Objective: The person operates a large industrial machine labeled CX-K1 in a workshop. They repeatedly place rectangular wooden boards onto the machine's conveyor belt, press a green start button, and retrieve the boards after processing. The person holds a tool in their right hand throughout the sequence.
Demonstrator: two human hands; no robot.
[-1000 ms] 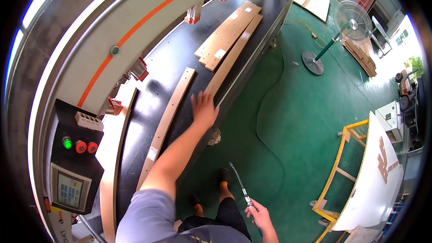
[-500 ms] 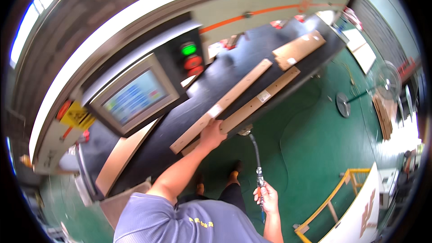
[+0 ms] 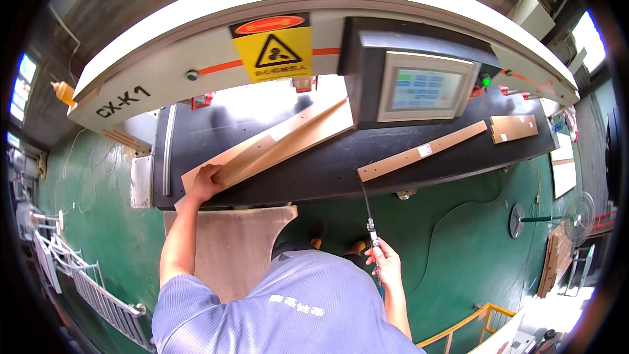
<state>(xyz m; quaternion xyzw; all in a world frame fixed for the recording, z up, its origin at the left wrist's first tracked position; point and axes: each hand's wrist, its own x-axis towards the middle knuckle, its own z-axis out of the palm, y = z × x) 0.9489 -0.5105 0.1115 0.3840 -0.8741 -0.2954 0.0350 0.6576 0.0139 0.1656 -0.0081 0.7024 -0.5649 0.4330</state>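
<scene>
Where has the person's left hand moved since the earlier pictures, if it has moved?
Yes, toward the left end of the black table. The left hand was right of the control panel; now it is left of it.

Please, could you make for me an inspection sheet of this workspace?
Surface: dark table, bearing wooden pieces.
Job's things: long boards at left; labelled board right of centre; thin-nozzled tool.
Clutter: brown panel before the table, at left.
Hands: left hand on the long boards; right hand holding the tool.
Cables: thin cable curving over green floor.
Surroundings: lit control screen; standing fan; yellow frame.
</scene>
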